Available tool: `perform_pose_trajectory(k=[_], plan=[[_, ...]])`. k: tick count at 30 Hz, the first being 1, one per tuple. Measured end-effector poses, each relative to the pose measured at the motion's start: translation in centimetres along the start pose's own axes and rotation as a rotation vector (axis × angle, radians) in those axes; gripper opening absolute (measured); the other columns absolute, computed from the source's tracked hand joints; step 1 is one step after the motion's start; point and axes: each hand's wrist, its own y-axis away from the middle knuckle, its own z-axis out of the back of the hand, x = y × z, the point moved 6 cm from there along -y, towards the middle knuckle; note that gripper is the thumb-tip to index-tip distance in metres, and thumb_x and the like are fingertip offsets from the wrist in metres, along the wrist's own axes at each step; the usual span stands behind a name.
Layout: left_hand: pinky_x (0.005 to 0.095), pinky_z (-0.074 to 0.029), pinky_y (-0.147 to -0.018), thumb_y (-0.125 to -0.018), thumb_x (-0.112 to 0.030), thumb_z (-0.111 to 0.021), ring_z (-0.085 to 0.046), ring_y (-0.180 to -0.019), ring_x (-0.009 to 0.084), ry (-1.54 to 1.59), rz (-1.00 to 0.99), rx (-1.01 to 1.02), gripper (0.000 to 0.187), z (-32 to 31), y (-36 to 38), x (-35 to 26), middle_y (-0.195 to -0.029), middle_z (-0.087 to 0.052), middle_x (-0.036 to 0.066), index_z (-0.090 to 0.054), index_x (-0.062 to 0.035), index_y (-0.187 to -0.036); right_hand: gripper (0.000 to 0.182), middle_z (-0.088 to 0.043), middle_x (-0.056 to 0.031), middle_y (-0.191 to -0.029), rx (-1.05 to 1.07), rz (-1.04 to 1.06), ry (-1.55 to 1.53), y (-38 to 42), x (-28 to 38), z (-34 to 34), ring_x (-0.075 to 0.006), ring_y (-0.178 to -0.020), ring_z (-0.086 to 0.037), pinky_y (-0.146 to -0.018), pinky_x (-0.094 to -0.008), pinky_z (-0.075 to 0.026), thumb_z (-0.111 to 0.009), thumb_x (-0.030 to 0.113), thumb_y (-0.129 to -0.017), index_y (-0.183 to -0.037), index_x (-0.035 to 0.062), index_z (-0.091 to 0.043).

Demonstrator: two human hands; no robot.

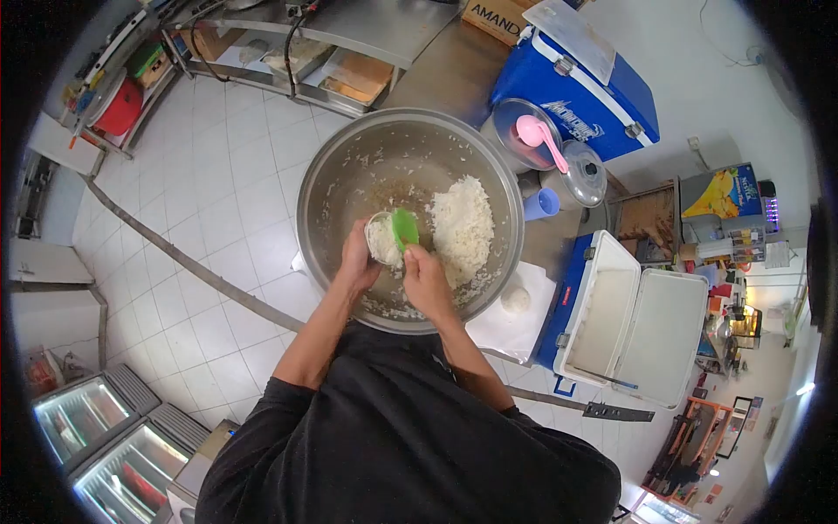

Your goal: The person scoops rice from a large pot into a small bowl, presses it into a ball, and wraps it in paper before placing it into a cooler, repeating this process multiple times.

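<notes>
A large metal basin [349,148] stands in front of me, with a heap of white rice [464,225] on its right side and grains stuck about its wall. Over the basin, my left hand [355,255] is wrapped round a small round bowl [381,238] filled with rice. My right hand [425,278] grips a green rice paddle [404,227], whose blade is at the right rim of the small bowl. The paddle's handle is mostly hidden in my fingers. To the basin's right, a round mound of rice [516,300] lies on white paper [497,332].
A closed blue cooler [602,96] stands at the back right. Near it are a pot with a pink ladle [539,135], a lidded pot [583,170] and a blue cup [541,203]. An open cooler [602,306] sits right of the paper. Tiled floor [218,227] lies left.
</notes>
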Motion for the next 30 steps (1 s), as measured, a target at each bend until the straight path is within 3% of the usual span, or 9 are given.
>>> perform_pose_trajectory(k=[7,10,11,14,17,19,22,25,30], plan=[[0.0383,-0.057,-0.083,-0.102,-0.029,-0.049,-0.069,-0.093,0.022,-0.018,0.08,-0.022,0.029,1.5,-0.7,1.0,-0.106,-0.071,0.007,-0.064,-0.0077,-0.115,0.027,-0.066,-0.0312,-0.092,0.128,0.108,0.174,0.1,1.6,-0.4,-0.0504,-0.091,-0.064,-0.077,-0.0565,-0.05,-0.051,0.018,-0.101,-0.118,0.0052,-0.068],[0.041,-0.058,-0.085,-0.103,-0.032,-0.048,-0.07,-0.097,0.0237,0.0,0.105,0.019,0.033,0.1,0.1,0.5,-0.108,-0.071,0.008,-0.064,-0.0073,-0.116,0.029,-0.067,-0.0312,-0.095,0.299,0.08,0.228,-0.9,2.0,1.8,-0.0492,-0.091,-0.065,-0.076,-0.0526,-0.052,-0.051,0.017,-0.102,-0.123,0.0056,-0.068],[0.042,-0.059,-0.087,-0.103,-0.034,-0.047,-0.07,-0.098,0.0244,0.01,0.11,0.037,0.034,-0.3,0.7,0.4,-0.108,-0.072,0.008,-0.065,-0.0071,-0.116,0.03,-0.067,-0.0308,-0.093,0.151,0.059,0.122,0.0,1.1,2.7,-0.0486,-0.09,-0.066,-0.075,-0.0511,-0.052,-0.051,0.016,-0.102,-0.125,0.0062,-0.067],[0.048,-0.054,-0.101,-0.104,-0.02,-0.042,-0.064,-0.117,0.0312,-0.275,-0.238,0.232,0.035,2.4,-2.7,-0.1,-0.132,-0.063,0.015,-0.057,-0.0016,-0.129,0.035,-0.067,-0.0294,-0.087,-0.215,0.07,-0.069,1.7,-1.3,3.3,-0.0449,-0.081,-0.069,-0.069,-0.0453,-0.052,-0.052,0.014,-0.103,-0.136,0.0098,-0.063],[0.0522,-0.05,-0.106,-0.105,-0.019,-0.037,-0.06,-0.125,0.0334,-0.532,-0.31,0.224,0.037,4.3,-3.3,1.8,-0.136,-0.06,0.018,-0.056,-0.0013,-0.132,0.039,-0.07,-0.0272,-0.091,-0.113,-0.04,0.111,3.9,-0.5,1.8,-0.0427,-0.079,-0.071,-0.067,-0.0448,-0.053,-0.054,0.011,-0.102,-0.14,0.0096,-0.06],[0.0524,-0.051,-0.104,-0.106,-0.021,-0.035,-0.061,-0.123,0.0339,-0.324,-0.174,0.193,0.038,2.6,-2.8,2.4,-0.135,-0.06,0.019,-0.056,-0.0017,-0.131,0.051,-0.073,-0.0245,-0.097,-0.188,0.129,0.21,3.9,-0.3,1.1,-0.0423,-0.079,-0.071,-0.068,-0.0451,-0.056,-0.056,0.003,-0.094,-0.145,0.0103,-0.055],[0.052,-0.053,-0.1,-0.107,-0.024,-0.031,-0.063,-0.12,0.0337,0.2,0.128,-0.035,0.041,-1.0,-0.5,1.7,-0.132,-0.062,0.018,-0.057,-0.0022,-0.13,0.054,-0.072,-0.0248,-0.096,-0.179,0.132,0.118,3.3,-0.8,0.4,-0.0435,-0.081,-0.071,-0.07,-0.0469,-0.056,-0.056,0.0,-0.091,-0.144,0.0103,-0.056],[0.0506,-0.056,-0.095,-0.109,-0.026,-0.028,-0.065,-0.115,0.0312,0.094,0.085,-0.052,0.043,-1.6,0.0,0.5,-0.127,-0.065,0.016,-0.058,-0.004,-0.129,0.047,-0.069,-0.0277,-0.094,-0.142,0.085,0.121,2.9,-0.1,0.4,-0.0446,-0.085,-0.07,-0.072,-0.0483,-0.055,-0.055,0.0,-0.093,-0.139,0.0094,-0.061],[0.0488,-0.056,-0.093,-0.109,-0.034,-0.035,-0.067,-0.108,0.028,0.022,0.097,-0.054,0.041,-0.6,0.2,1.0,-0.119,-0.068,0.011,-0.061,-0.0065,-0.124,0.041,-0.069,-0.0278,-0.092,0.022,0.03,0.237,1.7,1.2,0.4,-0.0449,-0.085,-0.069,-0.074,-0.0527,-0.053,-0.054,0.01,-0.096,-0.136,0.0091,-0.063]])
